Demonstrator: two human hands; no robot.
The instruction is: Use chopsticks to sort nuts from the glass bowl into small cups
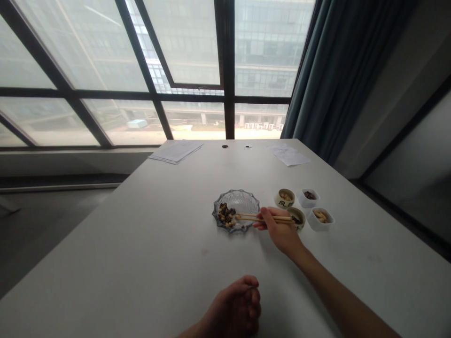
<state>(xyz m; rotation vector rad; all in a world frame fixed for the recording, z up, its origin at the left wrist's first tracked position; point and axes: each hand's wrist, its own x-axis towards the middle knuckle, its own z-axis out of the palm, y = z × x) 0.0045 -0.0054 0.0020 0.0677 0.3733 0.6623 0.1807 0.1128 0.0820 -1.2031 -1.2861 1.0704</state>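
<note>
Right hand (279, 230), fingers (263, 220) clamped on chopsticks (248, 218), tips at the nuts (226, 215) in the glass dish (240, 198), left hand (234, 306) curled shut below it!

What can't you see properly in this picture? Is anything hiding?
In the head view:
The left hand is cut off by the bottom edge.
The round bowl is partly covered by the chopsticks and the right hand, so its food is hard to see.
The food in the glass dish is too small to name piece by piece.
The writing on the papers is too small to read.
</note>
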